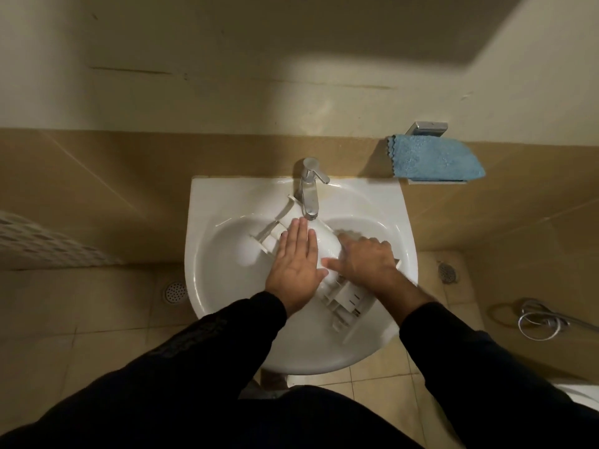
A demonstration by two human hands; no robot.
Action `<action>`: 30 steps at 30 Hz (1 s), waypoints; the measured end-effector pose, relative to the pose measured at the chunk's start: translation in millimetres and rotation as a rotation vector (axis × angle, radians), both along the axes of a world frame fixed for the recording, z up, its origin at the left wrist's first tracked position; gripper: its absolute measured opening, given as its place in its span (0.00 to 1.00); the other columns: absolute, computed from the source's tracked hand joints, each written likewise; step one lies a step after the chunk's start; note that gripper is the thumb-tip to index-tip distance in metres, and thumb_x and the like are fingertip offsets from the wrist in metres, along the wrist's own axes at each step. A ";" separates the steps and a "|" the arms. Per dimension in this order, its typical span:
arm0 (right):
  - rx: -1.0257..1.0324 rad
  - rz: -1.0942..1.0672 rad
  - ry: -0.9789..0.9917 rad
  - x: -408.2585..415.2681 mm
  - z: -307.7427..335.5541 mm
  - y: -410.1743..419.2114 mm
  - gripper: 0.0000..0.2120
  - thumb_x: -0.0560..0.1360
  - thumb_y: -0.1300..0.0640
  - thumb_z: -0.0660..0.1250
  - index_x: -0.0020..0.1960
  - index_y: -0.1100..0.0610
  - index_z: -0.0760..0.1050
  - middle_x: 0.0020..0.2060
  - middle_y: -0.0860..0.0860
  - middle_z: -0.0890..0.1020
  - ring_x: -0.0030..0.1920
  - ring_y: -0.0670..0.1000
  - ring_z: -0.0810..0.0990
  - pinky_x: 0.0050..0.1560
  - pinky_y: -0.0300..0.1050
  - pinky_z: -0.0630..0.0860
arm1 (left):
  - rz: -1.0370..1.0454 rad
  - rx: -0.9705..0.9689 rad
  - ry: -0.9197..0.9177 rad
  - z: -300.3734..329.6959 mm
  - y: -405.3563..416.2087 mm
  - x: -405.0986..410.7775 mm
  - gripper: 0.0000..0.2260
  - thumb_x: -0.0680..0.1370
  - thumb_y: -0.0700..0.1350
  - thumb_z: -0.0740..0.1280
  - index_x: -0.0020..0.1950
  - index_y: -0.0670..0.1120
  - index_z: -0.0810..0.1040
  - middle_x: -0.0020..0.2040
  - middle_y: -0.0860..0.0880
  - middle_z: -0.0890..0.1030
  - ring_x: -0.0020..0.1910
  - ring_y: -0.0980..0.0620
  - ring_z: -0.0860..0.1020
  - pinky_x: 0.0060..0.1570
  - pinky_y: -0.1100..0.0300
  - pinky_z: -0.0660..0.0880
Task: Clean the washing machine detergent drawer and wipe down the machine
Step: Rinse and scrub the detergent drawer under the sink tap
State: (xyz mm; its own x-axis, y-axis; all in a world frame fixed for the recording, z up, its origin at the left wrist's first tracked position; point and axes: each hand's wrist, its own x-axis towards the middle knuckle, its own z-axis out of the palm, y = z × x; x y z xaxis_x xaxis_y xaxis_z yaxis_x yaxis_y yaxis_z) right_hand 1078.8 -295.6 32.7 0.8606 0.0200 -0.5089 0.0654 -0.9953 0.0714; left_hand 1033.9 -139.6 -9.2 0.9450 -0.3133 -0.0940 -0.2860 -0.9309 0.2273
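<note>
The white plastic detergent drawer (327, 244) lies diagonally in the white ceramic sink (223, 325). The left hand (296, 262) presses flat on it, grip released. The right hand (366, 262) clasps its right edge.

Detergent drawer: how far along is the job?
Done: detergent drawer is out of the machine, lying in the sink under the tap. In hand: left hand flat on it, right hand gripping it. Left: wiping the machine; blue cloth sits unused on its shelf.

White drawer (327, 243), white sink (227, 196), blue cloth (436, 157), black sleeves (207, 348), chrome tap (309, 189)
</note>
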 end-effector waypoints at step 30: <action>-0.067 -0.051 0.110 -18.1 59.4 17.8 0.36 0.70 0.32 0.66 0.70 0.51 0.65 0.49 0.50 0.78 0.54 0.55 0.78 0.46 0.47 0.71 | -0.022 -0.315 0.197 9.2 36.7 6.0 0.53 0.69 0.68 0.69 0.81 0.46 0.45 0.80 0.52 0.36 0.78 0.56 0.35 0.77 0.56 0.48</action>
